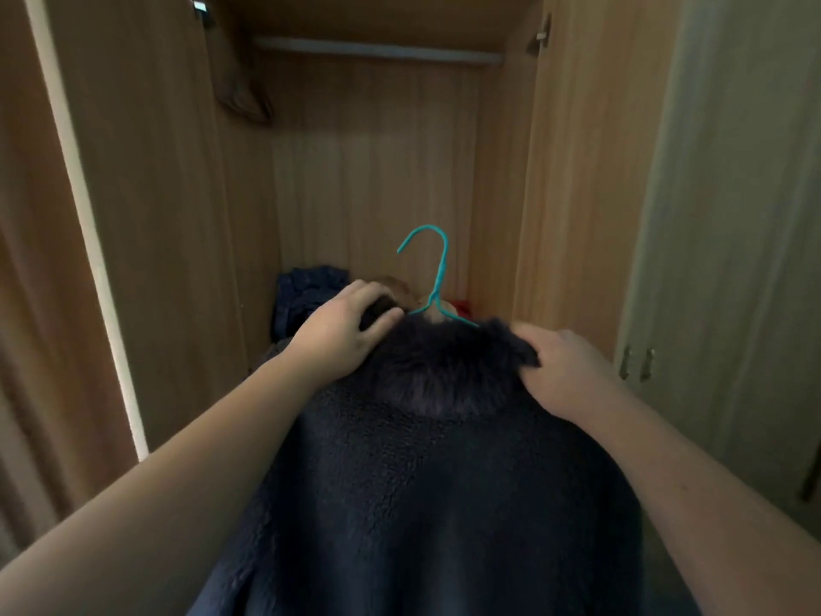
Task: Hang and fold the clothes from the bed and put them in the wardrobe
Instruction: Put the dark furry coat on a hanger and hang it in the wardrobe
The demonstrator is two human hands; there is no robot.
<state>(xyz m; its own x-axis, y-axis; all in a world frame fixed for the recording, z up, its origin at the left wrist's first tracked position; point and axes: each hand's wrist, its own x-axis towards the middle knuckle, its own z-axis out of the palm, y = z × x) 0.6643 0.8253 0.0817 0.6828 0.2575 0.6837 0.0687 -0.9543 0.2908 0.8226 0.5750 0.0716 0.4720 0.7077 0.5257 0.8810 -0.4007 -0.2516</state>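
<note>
Both hands are on the fleece coat (435, 482) at the shoulders: left hand (342, 335) and right hand (564, 375) each curl fingers round the fur collar (444, 371). It's already on the teal hanger (437, 269), held low inside the open wardrobe (155, 171). Looks like the hanging step; next it needs lifting so the hook catches the rail (377, 51) way above.

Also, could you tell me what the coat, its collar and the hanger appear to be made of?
Coat: dark navy fleece or sherpa-like pile, matte, nubbly. Collar: longer fur, probably faux, with loose strands. Hanger: thin teal wire, seemingly plastic-coated, smooth and slightly glossy.
</note>
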